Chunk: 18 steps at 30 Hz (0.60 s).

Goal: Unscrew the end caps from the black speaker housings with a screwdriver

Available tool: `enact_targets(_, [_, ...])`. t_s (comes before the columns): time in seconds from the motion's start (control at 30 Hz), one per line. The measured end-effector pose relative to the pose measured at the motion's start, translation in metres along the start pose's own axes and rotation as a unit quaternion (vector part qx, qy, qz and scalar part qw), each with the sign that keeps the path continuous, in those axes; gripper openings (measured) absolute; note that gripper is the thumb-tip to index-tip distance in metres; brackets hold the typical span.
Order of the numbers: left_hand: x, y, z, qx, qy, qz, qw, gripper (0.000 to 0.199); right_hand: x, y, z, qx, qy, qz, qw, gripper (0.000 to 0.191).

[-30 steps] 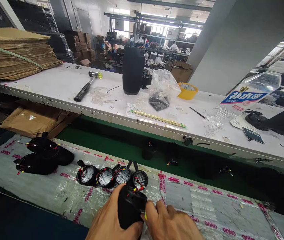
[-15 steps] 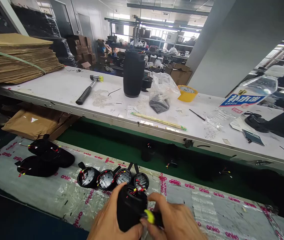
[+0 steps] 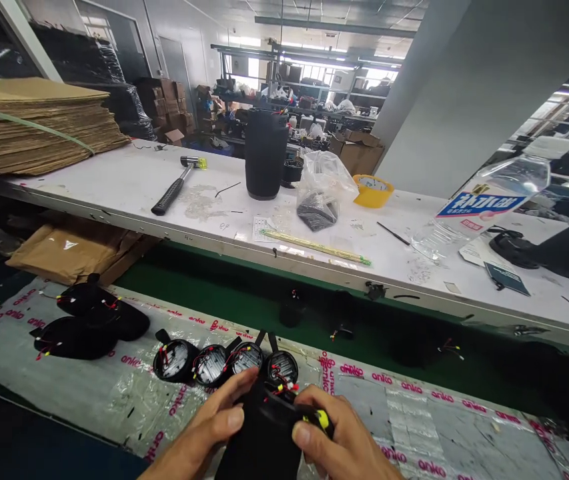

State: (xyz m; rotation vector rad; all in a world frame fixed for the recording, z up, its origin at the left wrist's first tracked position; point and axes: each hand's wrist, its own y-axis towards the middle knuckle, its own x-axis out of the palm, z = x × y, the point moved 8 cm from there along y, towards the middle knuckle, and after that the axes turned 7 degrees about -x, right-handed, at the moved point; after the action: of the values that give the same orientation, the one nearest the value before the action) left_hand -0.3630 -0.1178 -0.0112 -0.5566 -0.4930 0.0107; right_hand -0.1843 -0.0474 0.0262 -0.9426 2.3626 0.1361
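A black fabric-covered cylindrical housing (image 3: 264, 440), like a speaker body, is tilted between my hands at the bottom centre. Red and yellow connectors on short wires (image 3: 284, 388) stick out of its top end. My left hand (image 3: 214, 420) holds the housing from the left, with thumb and fingers along its side. My right hand (image 3: 339, 427) is wrapped round a black-and-yellow tool handle (image 3: 322, 419) against the housing's right upper edge. The tool's working end is hidden. Just beyond, several round black units with grey ribbed insides and red wires, such as this one (image 3: 282, 368), stand in a row.
More black housings (image 3: 77, 333) lie at left on the plastic-covered lower surface (image 3: 364, 400). Above it, the white bench (image 3: 134, 180) carries a mallet (image 3: 179, 187), a black cylinder (image 3: 265, 157), yellow tape (image 3: 373, 191) and a bottle (image 3: 484, 207). Stacked cardboard (image 3: 39, 127) sits far left.
The housing has tipped and shifted lower, its long side now facing me. My left thumb has moved from its front to its left side. My right hand and the tool have shifted slightly right.
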Motion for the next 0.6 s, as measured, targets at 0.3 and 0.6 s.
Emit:
enact_targets(0.3, [0.039,-0.009,0.009,-0.003,-0.113,-0.052,0.992,0.076,-0.01,-0.002,0.006,0.01,0.012,0.08,0.997,0.046])
enact_targets(0.6, [0.019,-0.013,0.008,0.029,-0.034,-0.013,0.999,0.086,0.004,-0.007,-0.049,-0.189,-0.381,-0.005,0.905,0.047])
